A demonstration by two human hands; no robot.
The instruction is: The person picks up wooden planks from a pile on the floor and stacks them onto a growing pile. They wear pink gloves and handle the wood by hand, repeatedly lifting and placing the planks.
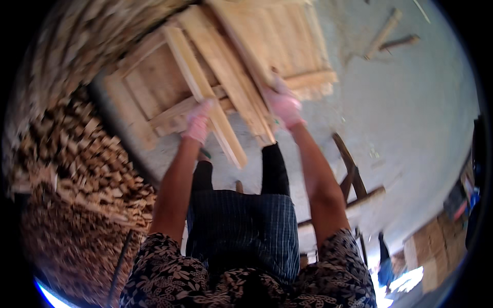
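Observation:
In a pink glove, my left hand (199, 120) is closed around a narrow wooden board (187, 61), which slants from the upper left down toward my legs. My right hand (285, 105), also gloved in pink, grips the edge of a wooden plank (246, 46) on the right. Between the hands lies another long plank (221, 64), roughly parallel to the first two. Under and beyond them are joined wooden panels, one at the left (154, 77) and one at the right (282, 31). Motion blurs my right fingers somewhat.
Many small wood offcuts (95, 159) are heaped at the left, with stacked timber (77, 41) behind. Two sticks (385, 38) lie on the grey floor (411, 113) at the far right. A wooden frame with legs (354, 177) stands near my right forearm. Cardboard (436, 246) sits lower right.

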